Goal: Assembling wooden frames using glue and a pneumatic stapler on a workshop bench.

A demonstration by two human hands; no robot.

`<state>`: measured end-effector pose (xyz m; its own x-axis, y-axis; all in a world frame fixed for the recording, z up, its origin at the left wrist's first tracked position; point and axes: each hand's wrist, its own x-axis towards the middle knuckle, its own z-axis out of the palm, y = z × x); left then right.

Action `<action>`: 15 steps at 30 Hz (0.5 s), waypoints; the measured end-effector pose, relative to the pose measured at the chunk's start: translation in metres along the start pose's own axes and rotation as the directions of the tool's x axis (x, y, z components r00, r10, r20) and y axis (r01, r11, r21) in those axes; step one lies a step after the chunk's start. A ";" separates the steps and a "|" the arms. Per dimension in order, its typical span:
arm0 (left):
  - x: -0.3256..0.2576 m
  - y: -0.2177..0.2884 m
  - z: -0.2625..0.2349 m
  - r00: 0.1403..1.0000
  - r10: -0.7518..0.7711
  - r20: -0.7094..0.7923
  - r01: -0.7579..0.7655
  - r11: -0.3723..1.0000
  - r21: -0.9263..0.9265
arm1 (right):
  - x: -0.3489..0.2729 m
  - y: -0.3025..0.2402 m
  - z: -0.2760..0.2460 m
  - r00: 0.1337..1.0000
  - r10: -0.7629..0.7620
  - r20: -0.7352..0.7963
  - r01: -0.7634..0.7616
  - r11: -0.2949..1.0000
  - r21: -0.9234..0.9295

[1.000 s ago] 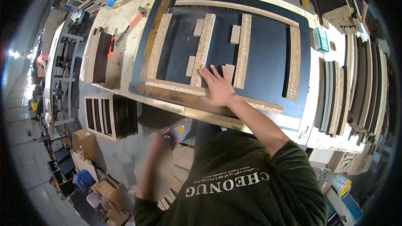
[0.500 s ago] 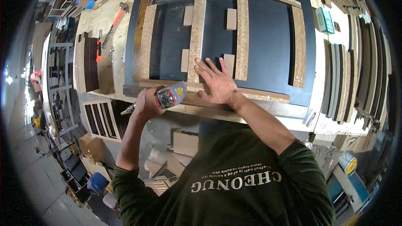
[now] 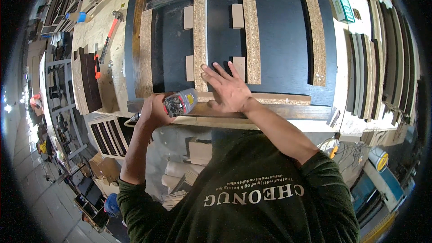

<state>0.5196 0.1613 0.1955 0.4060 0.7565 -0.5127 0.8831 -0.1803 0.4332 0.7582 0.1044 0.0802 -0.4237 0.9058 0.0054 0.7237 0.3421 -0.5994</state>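
Observation:
A dark panel lies on the workbench with particle-board strips fixed or laid across it. My left hand is wrapped round a nail gun, grey and black with red trim, held at the panel's near edge; its nose is hidden from view. Behind that hand a metal hose fitting shows. My right hand lies flat, fingers spread, over the near long strip and the foot of an upright strip. One small block sits just beyond its fingertips.
On the bench to the left are a red-handled hammer, an orange cutter and stacked boards. A green-white box and rows of boards stand at right. Below the edge is a slatted wooden frame.
The view has shifted, so the panel and bench appear farther left. My right hand keeps its place on the strips, and the nail gun stays near the same edge in my left hand.

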 end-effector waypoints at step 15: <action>0.005 -0.010 0.007 1.000 -0.009 0.004 0.009 1.000 0.023 | 0.000 0.002 -0.001 1.000 0.001 0.013 -0.001 1.000 -0.022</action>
<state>0.5140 0.1623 0.1833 0.3992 0.7556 -0.5192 0.8916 -0.1881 0.4119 0.7598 0.1051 0.0799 -0.4298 0.9029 -0.0060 0.7362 0.3466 -0.5813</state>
